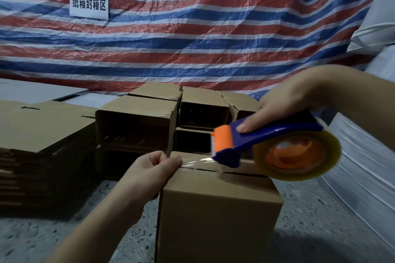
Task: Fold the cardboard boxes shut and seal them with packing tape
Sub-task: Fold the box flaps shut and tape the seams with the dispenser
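Currently the cardboard box (218, 209), lower centre of the frame, is being taped: the tape end (192, 161) is being pinched at its edge by the left hand (149, 168), the tape dispenser (267, 143) gripped by the right hand (277, 111); slack could be wrinkling the strip off the seam

From my remote view: closed box (218, 215) on floor (320, 220), nearest camera, centre. Left hand (149, 175) at box's top left edge, pinching tape strip (198, 161) end. Tape dispenser (269, 145) above box top, right of left hand, held by right hand (284, 109). Open boxes (136, 121) stacked behind closed box (openings face camera). Flat cardboard stack (40, 145) at left. Tarp (192, 28) behind everything, sign (89, 3) on it, upper left.
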